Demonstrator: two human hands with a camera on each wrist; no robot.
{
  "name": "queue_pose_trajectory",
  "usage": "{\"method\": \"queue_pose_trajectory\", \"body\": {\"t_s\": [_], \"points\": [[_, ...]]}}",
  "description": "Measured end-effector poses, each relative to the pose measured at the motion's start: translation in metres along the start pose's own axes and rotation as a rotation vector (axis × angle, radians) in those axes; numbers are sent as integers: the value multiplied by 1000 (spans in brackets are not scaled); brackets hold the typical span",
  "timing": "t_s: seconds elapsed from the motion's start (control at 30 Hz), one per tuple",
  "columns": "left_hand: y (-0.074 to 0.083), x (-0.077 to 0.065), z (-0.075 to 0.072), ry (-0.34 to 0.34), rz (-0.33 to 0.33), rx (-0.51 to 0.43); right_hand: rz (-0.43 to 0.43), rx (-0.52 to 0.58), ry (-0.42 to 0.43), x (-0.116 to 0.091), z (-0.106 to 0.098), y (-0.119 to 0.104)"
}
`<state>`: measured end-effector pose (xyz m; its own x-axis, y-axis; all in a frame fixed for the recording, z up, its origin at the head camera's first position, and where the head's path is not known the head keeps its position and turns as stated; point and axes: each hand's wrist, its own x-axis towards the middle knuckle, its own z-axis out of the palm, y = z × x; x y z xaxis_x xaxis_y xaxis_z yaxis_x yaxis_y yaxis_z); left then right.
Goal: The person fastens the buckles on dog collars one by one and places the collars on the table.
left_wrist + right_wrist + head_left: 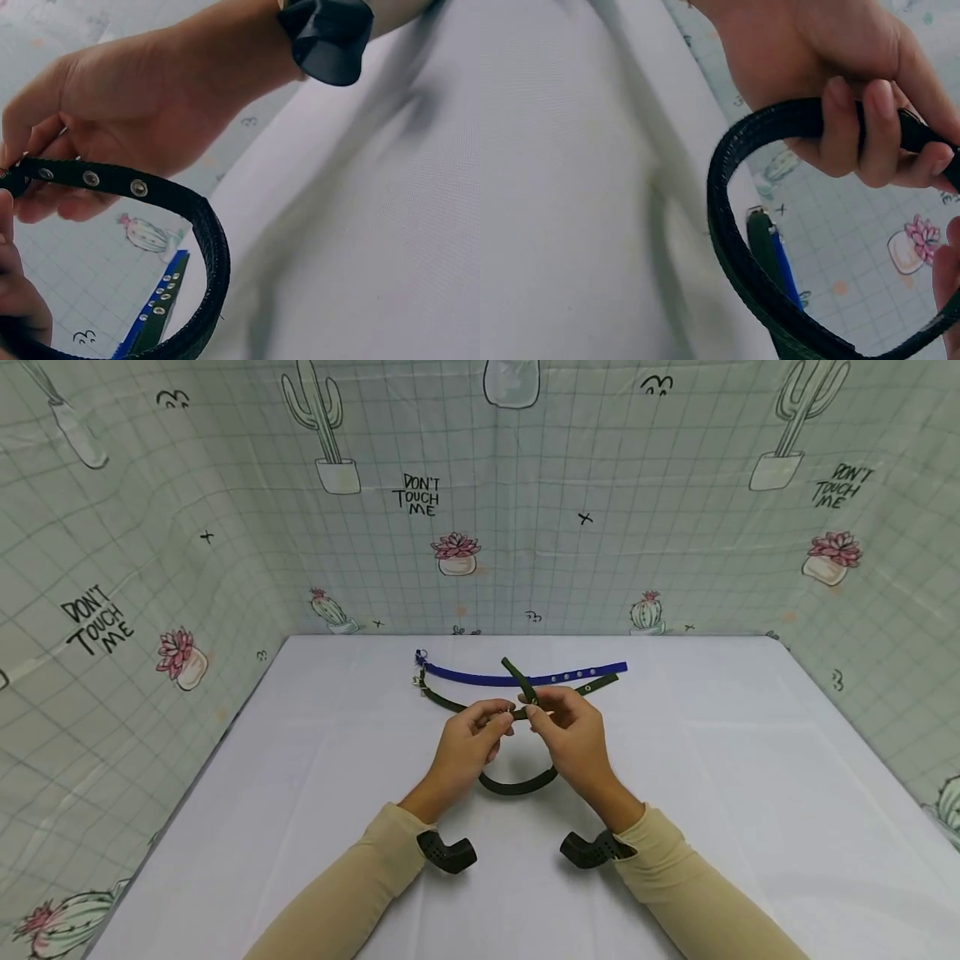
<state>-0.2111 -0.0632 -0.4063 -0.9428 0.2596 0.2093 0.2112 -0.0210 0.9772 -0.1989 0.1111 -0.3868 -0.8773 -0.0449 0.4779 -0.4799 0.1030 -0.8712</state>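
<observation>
Both hands are raised in front of me, fingertips close together on a dark green pet collar (517, 790) bent into a loop. My left hand (472, 739) pinches one part of the strap, with a small glint of metal at its fingertips. My right hand (573, 735) pinches the other part between thumb and fingers, and the free strap end (516, 677) sticks up beyond it. In the left wrist view, metal eyelets (91, 178) show along the strap. The loop hangs down below the hands; the fingers partly hide where its ends meet.
A blue collar (487, 680) with metal eyelets lies stretched across the back of the white table (750, 760). Another dark green collar (442, 700) lies just in front of it, partly behind the hands. Patterned cloth walls (517, 577) enclose the table's back and sides.
</observation>
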Motion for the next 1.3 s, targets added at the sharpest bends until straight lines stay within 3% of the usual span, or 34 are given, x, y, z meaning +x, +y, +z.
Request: {"method": "queue_pose_trajectory", "body": {"t_s": [0.13,0.33,0.63,0.8,0.9,1.07,1.3], "points": [[2,-1,1,-12,-3,63,-67,18,18,4,-5,14],[1,-2,1,-40,-15,129,-105,62,29,6,-6,13],[-6,-1,0,-68,-5,210,-55,86,66,7,-8,9],[-3,0,-2,-59,12,149,-44,54,46,7,-11,3],[-1,1,-3,-44,59,140,-125,-26,0,4,-11,-10],[-1,1,-1,-43,155,192,-340,-228,-20,7,-14,-28],[-2,-1,-4,47,206,146,-429,-274,-66,14,-21,-26]]}}
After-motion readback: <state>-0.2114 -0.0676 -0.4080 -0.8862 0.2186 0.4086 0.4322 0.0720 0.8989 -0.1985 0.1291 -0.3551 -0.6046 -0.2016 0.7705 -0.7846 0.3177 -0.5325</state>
